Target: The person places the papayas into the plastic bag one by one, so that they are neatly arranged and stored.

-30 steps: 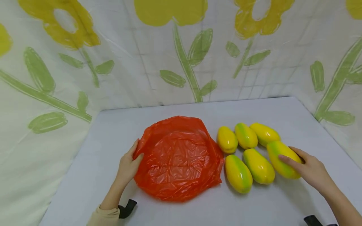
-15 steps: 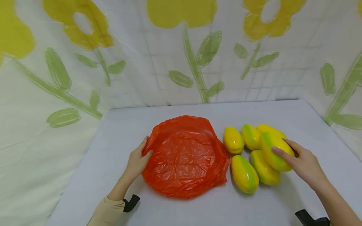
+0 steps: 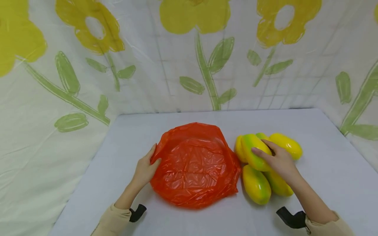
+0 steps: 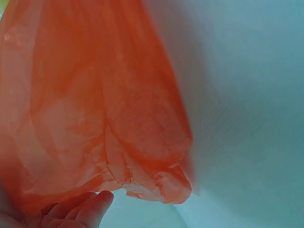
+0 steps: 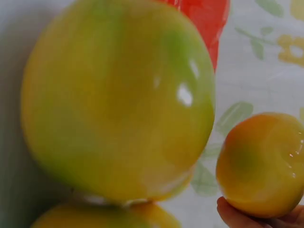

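Observation:
A red plastic bag (image 3: pixel 195 164) lies on the table with its mouth spread wide. My left hand (image 3: pixel 145 169) pinches its left rim, thumb on the inner side; in the left wrist view the fingers (image 4: pixel 97 209) lie at the edge of the crumpled film. To the right of the bag, my right hand (image 3: pixel 282 162) grips a glossy yellow-green papaya (image 3: pixel 253 151) raised over the others. The held papaya (image 5: pixel 261 164) also shows in the right wrist view, beyond a large nearer papaya (image 5: pixel 118 99). Below the raised fruit, another papaya (image 3: pixel 256 185) rests beside the bag.
Several more papayas are grouped here, one papaya (image 3: pixel 286 146) at the back right and others partly covered by the right hand. The white table (image 3: pixel 218 216) reaches back to a flower-print curtain (image 3: pixel 165 65). Black wrist mounts (image 3: pixel 290 218) stick out near both sleeves.
My right hand has lifted the papaya from the right side of the group and carried it left towards the bag. The left hand keeps its hold on the rim.

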`<state>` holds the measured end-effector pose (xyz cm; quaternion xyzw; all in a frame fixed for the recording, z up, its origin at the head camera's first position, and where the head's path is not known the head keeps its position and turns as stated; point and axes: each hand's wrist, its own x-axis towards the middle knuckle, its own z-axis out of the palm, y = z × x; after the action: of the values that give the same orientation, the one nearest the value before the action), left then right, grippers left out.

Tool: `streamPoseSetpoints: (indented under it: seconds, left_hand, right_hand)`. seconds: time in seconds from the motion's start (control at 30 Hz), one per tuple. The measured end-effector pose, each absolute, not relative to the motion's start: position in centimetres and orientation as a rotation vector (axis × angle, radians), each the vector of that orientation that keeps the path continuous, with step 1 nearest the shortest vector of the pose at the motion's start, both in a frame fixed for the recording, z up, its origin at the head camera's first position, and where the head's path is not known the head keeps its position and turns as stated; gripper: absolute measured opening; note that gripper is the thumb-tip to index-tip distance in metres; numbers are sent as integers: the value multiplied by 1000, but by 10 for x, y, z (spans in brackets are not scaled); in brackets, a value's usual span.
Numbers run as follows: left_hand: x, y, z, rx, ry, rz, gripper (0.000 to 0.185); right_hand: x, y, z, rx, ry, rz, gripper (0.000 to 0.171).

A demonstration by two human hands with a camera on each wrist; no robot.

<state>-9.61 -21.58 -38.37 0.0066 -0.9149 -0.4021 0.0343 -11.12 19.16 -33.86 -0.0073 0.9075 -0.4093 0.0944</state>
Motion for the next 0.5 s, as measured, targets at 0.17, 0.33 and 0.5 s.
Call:
streamPoseSetpoints:
  seconds: [0.17,0.33,0.5]
  left_hand:
    - [-94,-216,-383,18,-2825,-1235,60]
    - [-94,-215,-381,22,-2825,-1230,61]
    - [-94,-215,-378,11,-2823,-1229,60]
  right_hand:
    - [-113,173,-337,-31,2639,-1258,86]
    - [-114,161,-334,-55,2626,-1280,85]
    - [-116,152,-334,-78,2620,-1304,84]
